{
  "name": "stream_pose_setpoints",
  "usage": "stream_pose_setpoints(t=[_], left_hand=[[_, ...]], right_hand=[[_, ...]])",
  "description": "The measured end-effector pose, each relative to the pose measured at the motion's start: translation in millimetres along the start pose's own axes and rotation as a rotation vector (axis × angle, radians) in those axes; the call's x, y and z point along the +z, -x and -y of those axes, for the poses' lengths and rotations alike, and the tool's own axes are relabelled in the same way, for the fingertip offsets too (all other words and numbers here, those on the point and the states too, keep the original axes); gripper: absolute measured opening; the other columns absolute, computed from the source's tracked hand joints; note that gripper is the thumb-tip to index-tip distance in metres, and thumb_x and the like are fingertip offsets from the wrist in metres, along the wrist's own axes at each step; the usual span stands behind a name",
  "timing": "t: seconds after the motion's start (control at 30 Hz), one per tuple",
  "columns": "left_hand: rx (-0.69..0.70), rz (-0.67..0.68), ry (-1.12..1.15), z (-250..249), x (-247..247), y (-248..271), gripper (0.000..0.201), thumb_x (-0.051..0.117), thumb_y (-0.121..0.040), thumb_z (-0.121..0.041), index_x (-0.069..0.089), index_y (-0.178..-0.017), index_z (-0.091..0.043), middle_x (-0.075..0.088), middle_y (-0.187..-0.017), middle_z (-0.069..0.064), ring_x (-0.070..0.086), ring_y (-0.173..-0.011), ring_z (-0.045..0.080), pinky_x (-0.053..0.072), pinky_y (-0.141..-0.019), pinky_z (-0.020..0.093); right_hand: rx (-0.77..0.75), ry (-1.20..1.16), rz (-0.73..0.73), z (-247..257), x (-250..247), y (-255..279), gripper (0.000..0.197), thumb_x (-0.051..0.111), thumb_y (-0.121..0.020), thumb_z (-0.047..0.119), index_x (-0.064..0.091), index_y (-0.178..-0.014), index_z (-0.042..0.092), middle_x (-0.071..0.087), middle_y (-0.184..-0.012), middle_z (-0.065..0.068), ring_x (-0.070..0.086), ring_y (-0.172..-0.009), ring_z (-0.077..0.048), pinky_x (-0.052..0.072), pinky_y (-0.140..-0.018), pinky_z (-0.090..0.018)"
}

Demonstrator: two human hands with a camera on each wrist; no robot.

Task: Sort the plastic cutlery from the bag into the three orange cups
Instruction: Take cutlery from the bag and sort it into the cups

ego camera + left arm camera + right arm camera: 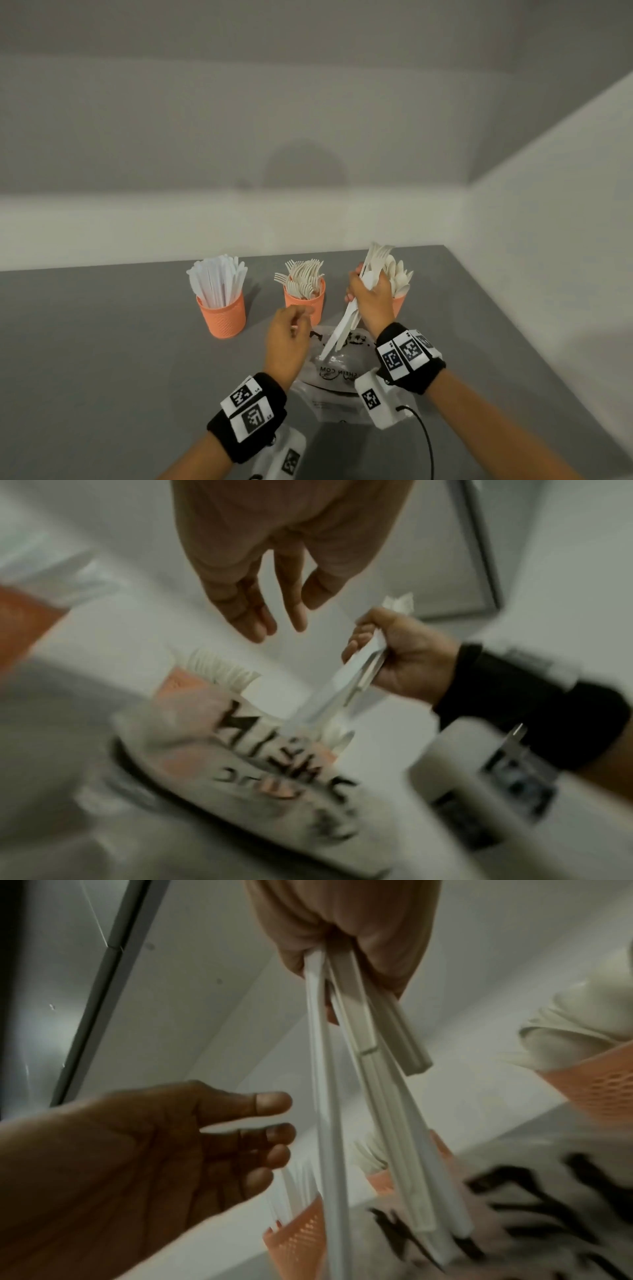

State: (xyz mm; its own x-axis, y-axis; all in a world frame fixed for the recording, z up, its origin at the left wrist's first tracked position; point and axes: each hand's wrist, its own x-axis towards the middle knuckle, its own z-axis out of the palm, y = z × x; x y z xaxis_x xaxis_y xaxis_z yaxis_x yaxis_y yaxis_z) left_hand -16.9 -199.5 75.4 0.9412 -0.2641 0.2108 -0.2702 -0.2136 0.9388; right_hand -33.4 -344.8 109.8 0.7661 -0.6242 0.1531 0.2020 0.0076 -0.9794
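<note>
Three orange cups stand in a row: the left cup (222, 317) holds knives, the middle cup (304, 303) forks, and the right cup (399, 305) spoons, mostly hidden behind my right hand. My right hand (363, 287) grips a bundle of white cutlery (346, 325), its lower ends pointing down at the printed plastic bag (335, 373). In the right wrist view the fist (329, 961) closes round several handles (363, 1096). My left hand (298, 317) hovers just left of the bundle, fingers (291, 612) relaxed and holding nothing.
The grey table (102, 359) meets white walls at the back and on the right, close behind the cups. The bag lies between my wrists near the front. A black cable (426, 442) runs from the right wrist camera.
</note>
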Motion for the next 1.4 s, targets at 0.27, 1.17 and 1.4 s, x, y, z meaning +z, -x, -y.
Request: stream_pose_setpoints(t=[0.27, 1.17, 1.4], left_hand=[[-0.771, 0.196, 0.721, -9, -3, -16, 0.044, 0.030, -0.100, -0.036, 0.057, -0.099, -0.001, 0.055, -0.086, 0.011, 0.052, -0.078, 0.018, 0.045, -0.077, 0.028], [-0.334, 0.233, 0.366, -19, -32, -58, 0.014, 0.060, -0.088, -0.018, 0.065, -0.082, -0.006, 0.072, -0.070, 0.001, 0.067, -0.063, 0.011, 0.054, -0.063, 0.021], [-0.361, 0.296, 0.353, -22, -37, -63, 0.024, 0.059, -0.088, -0.035, 0.062, -0.087, -0.011, 0.071, -0.069, 0.002, 0.065, -0.059, 0.015, 0.053, -0.066, 0.028]], right_hand=[[-0.039, -0.162, 0.000, 33, 43, -4, 0.027, 0.053, -0.088, -0.004, 0.046, -0.074, 0.018, 0.045, -0.061, -0.001, 0.046, -0.043, -0.008, 0.044, -0.048, -0.025], [0.277, 0.306, 0.486, -36, 77, 28, 0.020, 0.053, -0.081, -0.003, 0.055, -0.100, 0.002, 0.053, -0.060, -0.008, 0.050, -0.043, -0.012, 0.040, -0.038, -0.019], [0.529, 0.031, 0.605, -32, 75, 36, 0.011, 0.049, -0.089, 0.006, 0.049, -0.079, 0.010, 0.040, -0.038, 0.002, 0.041, -0.033, -0.011, 0.042, -0.043, -0.022]])
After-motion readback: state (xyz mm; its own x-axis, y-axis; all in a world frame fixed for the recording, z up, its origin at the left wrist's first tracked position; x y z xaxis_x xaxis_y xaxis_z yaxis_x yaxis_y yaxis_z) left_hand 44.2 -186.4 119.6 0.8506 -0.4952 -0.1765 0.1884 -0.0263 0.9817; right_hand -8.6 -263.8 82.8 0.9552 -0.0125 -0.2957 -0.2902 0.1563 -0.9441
